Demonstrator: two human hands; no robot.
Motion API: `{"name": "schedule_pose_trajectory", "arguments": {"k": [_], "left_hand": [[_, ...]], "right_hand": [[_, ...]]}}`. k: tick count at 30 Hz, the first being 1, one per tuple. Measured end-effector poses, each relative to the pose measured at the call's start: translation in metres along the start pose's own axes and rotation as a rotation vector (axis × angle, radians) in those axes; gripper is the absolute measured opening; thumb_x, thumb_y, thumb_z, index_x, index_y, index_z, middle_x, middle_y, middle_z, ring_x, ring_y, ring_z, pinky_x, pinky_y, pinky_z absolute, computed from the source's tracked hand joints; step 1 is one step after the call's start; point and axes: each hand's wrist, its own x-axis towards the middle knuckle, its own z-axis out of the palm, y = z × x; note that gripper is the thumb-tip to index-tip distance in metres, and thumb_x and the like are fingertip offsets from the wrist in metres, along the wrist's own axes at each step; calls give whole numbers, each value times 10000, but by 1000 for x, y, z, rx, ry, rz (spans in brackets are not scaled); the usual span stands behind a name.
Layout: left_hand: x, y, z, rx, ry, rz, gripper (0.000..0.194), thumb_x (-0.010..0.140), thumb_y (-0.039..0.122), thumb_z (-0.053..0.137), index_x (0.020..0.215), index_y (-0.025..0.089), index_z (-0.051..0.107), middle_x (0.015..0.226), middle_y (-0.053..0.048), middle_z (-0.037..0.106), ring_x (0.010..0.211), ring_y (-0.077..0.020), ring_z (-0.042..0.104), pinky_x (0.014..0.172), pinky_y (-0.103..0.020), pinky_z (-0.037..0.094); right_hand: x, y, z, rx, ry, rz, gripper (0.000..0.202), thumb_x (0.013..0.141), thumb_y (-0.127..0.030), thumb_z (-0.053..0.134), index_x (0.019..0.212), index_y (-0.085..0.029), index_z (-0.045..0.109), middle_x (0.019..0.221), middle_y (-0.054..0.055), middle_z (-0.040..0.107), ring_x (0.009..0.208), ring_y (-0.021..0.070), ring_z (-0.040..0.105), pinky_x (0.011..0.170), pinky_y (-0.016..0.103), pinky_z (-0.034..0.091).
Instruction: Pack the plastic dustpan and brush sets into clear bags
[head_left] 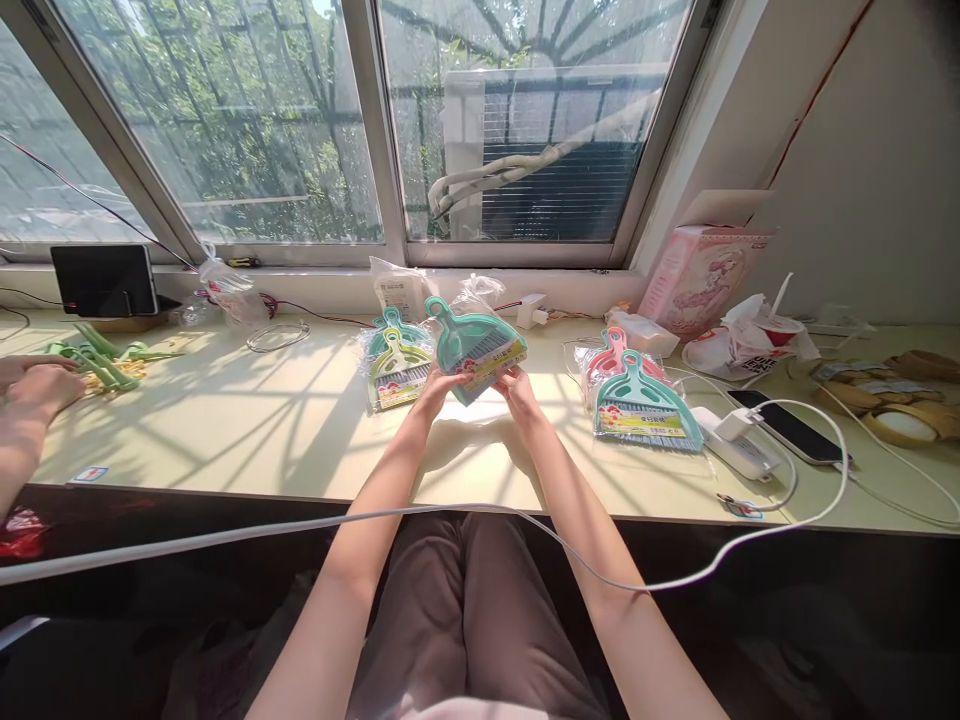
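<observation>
Between both hands I hold a teal dustpan and brush set (471, 340), tilted above the table, with a yellow label across its front. My left hand (441, 388) grips its lower left edge, fingers closed on it. At the lower right corner my right hand (517, 388) is closed on it too. Just left of it lie a yellow-green dustpan set (394, 362) and a teal dustpan set (391, 322) in clear wrapping. Farther right, a teal dustpan set (643, 405) overlaps a pink dustpan set (615, 345).
A power strip (735, 442), phone (784, 428) and tape rolls (904, 415) lie right, near a pink box (705, 275). A white cable (300, 528) crosses over my forearms. At left, another person's hands (41, 390) are beside green plastic pieces (101, 360). A tablet (103, 280) stands behind.
</observation>
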Motion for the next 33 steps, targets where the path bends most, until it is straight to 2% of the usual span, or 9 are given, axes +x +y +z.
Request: {"name": "schedule_pose_trajectory", "arguments": {"k": [3, 6, 9, 14, 18, 20, 23, 28, 33], "left_hand": [[-7, -3, 9, -49, -130, -143, 642, 595, 280, 979, 1204, 248, 777, 1212, -110, 804, 1247, -368, 705, 1084, -529, 557], [-14, -10, 23, -158, -186, -213, 556, 664, 396, 964, 1166, 235, 788, 1332, -151, 771, 1305, -419, 683, 1004, -568, 605], [-13, -15, 31, -169, -111, -172, 530, 733, 461, 933, 1184, 235, 771, 1350, -158, 764, 1342, -424, 664, 977, -550, 621], [-1, -22, 24, -37, 131, -68, 532, 729, 444, 947, 1162, 211, 745, 1185, -140, 806, 1199, -347, 730, 1025, -490, 603], [4, -27, 22, -4, 59, -36, 604, 625, 476, 1004, 1088, 204, 726, 1073, -115, 820, 1071, -325, 757, 995, -490, 610], [5, -27, 23, 12, 10, 22, 654, 591, 505, 1015, 1083, 198, 712, 1067, -104, 825, 1059, -317, 762, 1004, -485, 604], [4, -25, 26, 26, 7, 68, 723, 565, 527, 1020, 1120, 197, 693, 1076, -95, 825, 1071, -315, 766, 1012, -483, 605], [-1, -24, 30, 29, 1, -16, 720, 589, 473, 1031, 1143, 181, 676, 1048, -109, 822, 1000, -319, 788, 877, -467, 670], [-9, -26, 39, -10, 84, -84, 757, 578, 337, 1045, 1182, 187, 614, 1111, -121, 816, 984, -322, 807, 792, -456, 697]], "right_hand": [[1, -1, -2, 32, 119, -29, 176, 811, -187, 801, 944, -205, 687, 966, 46, 811, 1008, 237, 780, 1025, 427, 644], [5, -2, -6, 95, 160, -84, 204, 774, -162, 770, 947, -218, 677, 980, 52, 814, 1039, 239, 773, 1030, 428, 641], [7, -1, -7, 107, 140, -120, 211, 756, -190, 764, 935, -236, 662, 990, 46, 814, 1081, 241, 761, 1033, 423, 641], [8, 0, -4, 110, 135, -82, 229, 715, -166, 769, 907, -237, 668, 963, 16, 808, 964, 203, 761, 955, 378, 666], [6, -6, -10, 100, 109, -24, 247, 689, -148, 793, 888, -226, 669, 930, 12, 807, 908, 195, 774, 913, 353, 676], [5, -10, -13, 84, 92, -2, 249, 686, -141, 793, 882, -227, 667, 909, 8, 807, 913, 198, 784, 903, 340, 678], [4, -13, -15, 74, 101, 2, 250, 691, -138, 791, 884, -231, 663, 897, 3, 807, 938, 206, 795, 908, 342, 680], [1, -13, -9, 66, 153, -37, 268, 693, -136, 824, 907, -219, 686, 891, 28, 808, 1047, 260, 793, 990, 423, 669], [-1, -12, -8, 60, 167, -101, 281, 713, -156, 833, 964, -222, 726, 919, 34, 820, 1078, 271, 779, 1031, 465, 656]]}}
